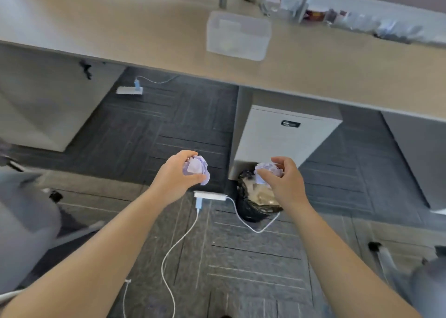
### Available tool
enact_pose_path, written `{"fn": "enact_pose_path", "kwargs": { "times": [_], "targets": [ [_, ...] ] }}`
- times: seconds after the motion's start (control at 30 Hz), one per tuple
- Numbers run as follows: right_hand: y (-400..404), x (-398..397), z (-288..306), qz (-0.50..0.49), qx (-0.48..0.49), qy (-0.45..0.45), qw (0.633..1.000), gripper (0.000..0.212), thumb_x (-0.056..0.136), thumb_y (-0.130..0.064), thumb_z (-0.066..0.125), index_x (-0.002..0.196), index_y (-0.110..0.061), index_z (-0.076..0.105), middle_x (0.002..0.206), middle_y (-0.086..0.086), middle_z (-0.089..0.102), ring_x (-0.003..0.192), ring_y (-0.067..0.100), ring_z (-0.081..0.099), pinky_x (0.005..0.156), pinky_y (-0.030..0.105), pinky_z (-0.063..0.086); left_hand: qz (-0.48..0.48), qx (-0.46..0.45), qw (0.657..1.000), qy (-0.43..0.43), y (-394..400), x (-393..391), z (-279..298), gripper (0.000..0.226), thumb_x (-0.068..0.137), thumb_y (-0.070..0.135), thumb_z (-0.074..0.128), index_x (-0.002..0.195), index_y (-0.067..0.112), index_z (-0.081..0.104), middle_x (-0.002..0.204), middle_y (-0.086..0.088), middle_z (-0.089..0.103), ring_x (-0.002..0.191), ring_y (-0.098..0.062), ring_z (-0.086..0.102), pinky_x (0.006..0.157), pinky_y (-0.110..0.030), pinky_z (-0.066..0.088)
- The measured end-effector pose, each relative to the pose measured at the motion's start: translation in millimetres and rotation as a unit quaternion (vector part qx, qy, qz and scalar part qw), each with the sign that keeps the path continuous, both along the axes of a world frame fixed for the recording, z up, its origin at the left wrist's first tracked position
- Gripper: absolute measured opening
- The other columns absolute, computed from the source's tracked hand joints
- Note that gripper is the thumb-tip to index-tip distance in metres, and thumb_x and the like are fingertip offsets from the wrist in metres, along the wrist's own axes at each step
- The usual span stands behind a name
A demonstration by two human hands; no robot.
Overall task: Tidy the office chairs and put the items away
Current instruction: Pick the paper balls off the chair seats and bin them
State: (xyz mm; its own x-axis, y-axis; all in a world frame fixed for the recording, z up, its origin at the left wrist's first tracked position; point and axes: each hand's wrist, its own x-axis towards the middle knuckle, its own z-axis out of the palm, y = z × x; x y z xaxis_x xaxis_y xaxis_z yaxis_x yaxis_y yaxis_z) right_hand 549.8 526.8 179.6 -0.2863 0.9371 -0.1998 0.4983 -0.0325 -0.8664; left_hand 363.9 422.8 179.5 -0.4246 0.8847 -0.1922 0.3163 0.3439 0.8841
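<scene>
My left hand (177,174) is closed around a crumpled ball of pale paper (196,168), held above the dark carpet left of the bin. My right hand (283,179) grips a second crumpled paper ball (268,169) directly over a small round waste bin (255,209) lined with a black bag and holding several scraps. A grey office chair (26,209) stands at the left edge. Part of another chair (427,276) shows at the lower right.
A long beige desk (144,40) runs across the top with a clear plastic box (237,35) on it. A white drawer cabinet (284,136) stands under the desk behind the bin. A white power strip (210,195) and its cables lie on the carpet beside the bin.
</scene>
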Motion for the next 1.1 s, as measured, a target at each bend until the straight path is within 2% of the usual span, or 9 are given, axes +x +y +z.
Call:
{"fn": "enact_pose_path", "kwargs": {
  "times": [0.1,0.33,0.47,0.53,0.63,0.77,0.97,1.03,1.1],
  "targets": [
    [24,54,-20,-0.048,-0.020,-0.013,0.999,0.045,0.079,-0.017,0.066,0.120,-0.007,0.049,0.106,0.002,0.052,0.096,0.018,0.050,0.089,0.036,0.044,-0.022,-0.018,1.000,-0.011,37,41,-15,0.031,0.077,0.005,0.064,0.093,0.025,0.046,0.080,0.021,0.052,0.079,-0.008,0.052,0.066,-0.012,0.038],
    [70,124,-73,-0.119,-0.077,0.011,0.990,0.041,0.080,-0.017,0.066,0.117,-0.008,0.052,0.104,0.000,0.052,0.094,0.016,0.049,0.073,0.022,0.039,-0.059,-0.067,0.995,-0.037,114,96,-65,0.029,0.066,0.018,0.064,0.071,0.039,0.044,0.084,0.016,0.058,0.090,-0.018,0.056,0.069,-0.022,0.042],
    [93,136,-114,-0.138,-0.113,0.015,0.984,0.039,0.079,-0.014,0.067,0.114,-0.006,0.052,0.104,0.003,0.053,0.091,0.017,0.051,0.065,0.016,0.040,-0.078,-0.086,0.992,-0.055,150,117,-107,0.035,0.077,0.001,0.060,0.071,0.032,0.046,0.077,0.017,0.055,0.076,0.002,0.058,0.054,0.002,0.039],
    [107,137,-136,-0.149,-0.135,0.011,0.979,0.036,0.079,-0.015,0.067,0.111,-0.008,0.053,0.104,0.003,0.055,0.091,0.017,0.052,0.068,0.021,0.043,-0.084,-0.117,0.988,-0.057,169,121,-133,0.029,0.076,0.000,0.060,0.073,0.026,0.048,0.076,0.014,0.057,0.074,0.009,0.060,0.059,-0.001,0.041],
    [136,137,-171,-0.167,-0.169,0.009,0.971,0.027,0.079,-0.016,0.066,0.101,-0.015,0.052,0.102,0.002,0.056,0.091,0.018,0.053,0.083,0.035,0.046,-0.104,-0.164,0.980,-0.048,203,123,-178,0.016,0.071,0.014,0.063,0.081,0.023,0.053,0.091,0.009,0.064,0.099,-0.017,0.061,0.072,-0.025,0.043],
    [177,133,-222,-0.185,-0.193,0.008,0.964,0.025,0.079,-0.014,0.066,0.098,-0.018,0.049,0.097,-0.001,0.054,0.088,0.017,0.053,0.080,0.033,0.046,-0.125,-0.209,0.970,-0.006,250,131,-235,0.025,0.075,0.018,0.063,0.098,0.019,0.054,0.107,0.001,0.062,0.102,-0.019,0.057,0.079,-0.033,0.045],
    [211,132,-303,-0.202,-0.212,0.004,0.956,0.028,0.079,-0.014,0.067,0.102,-0.014,0.051,0.100,0.001,0.055,0.088,0.017,0.052,0.065,0.017,0.041,-0.177,-0.241,0.954,0.010,305,142,-310,0.021,0.076,0.009,0.061,0.067,0.024,0.050,0.073,0.012,0.056,0.066,-0.003,0.050,0.050,-0.004,0.036],
    [214,133,-323,-0.213,-0.227,0.006,0.950,0.028,0.079,-0.014,0.066,0.101,-0.015,0.049,0.099,0.000,0.054,0.086,0.016,0.051,0.064,0.016,0.040,-0.175,-0.248,0.953,0.007,317,146,-331,0.009,0.071,0.018,0.064,0.074,0.018,0.056,0.079,0.004,0.060,0.071,-0.012,0.056,0.055,-0.007,0.039],
    [215,133,-338,-0.219,-0.236,0.005,0.947,0.029,0.079,-0.015,0.066,0.103,-0.014,0.050,0.099,0.000,0.054,0.083,0.014,0.051,0.063,0.017,0.040,-0.182,-0.263,0.947,0.020,323,147,-346,0.033,0.070,0.027,0.067,0.091,0.006,0.053,0.087,-0.002,0.053,0.081,-0.022,0.052,0.063,-0.026,0.040]
  ]
}}
